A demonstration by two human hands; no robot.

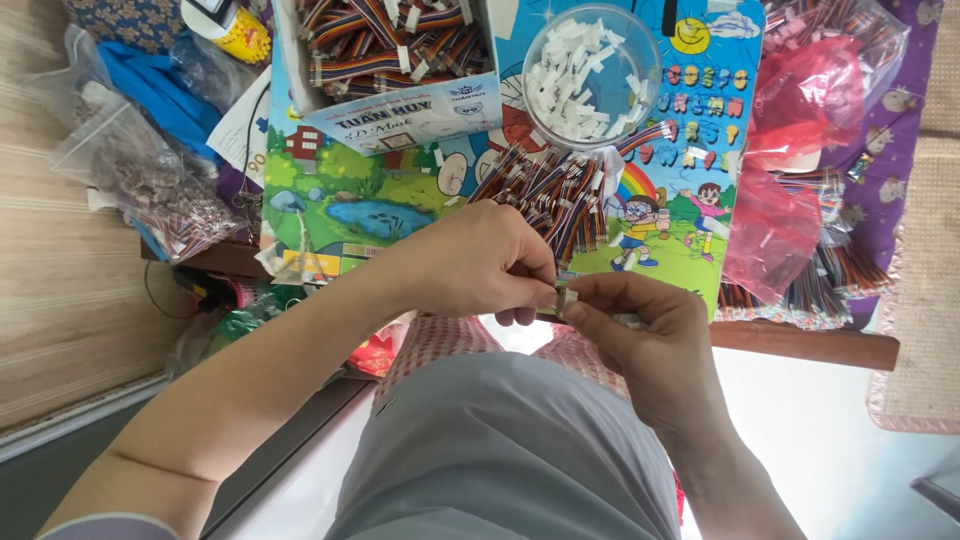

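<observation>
Right above the lap, left hand (478,262) and right hand (650,330) both pinch a small white plastic connector (566,300) on a multicoloured ribbon wire (560,225), just off the tabletop (800,345) edge. I'd grip near the tip and push straight.

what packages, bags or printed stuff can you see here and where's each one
Cardboard box: top centre, white and blue, printed front, full of striped ribbon cables.
Red plastic bags: right side, crumpled, translucent, over more cables.
Clear zip bags: left edge, holding small dark parts.
Cartoon table mat: under everything, bright green, blue and yellow pictures.
Clear round tub: top middle, full of small white connectors.
</observation>
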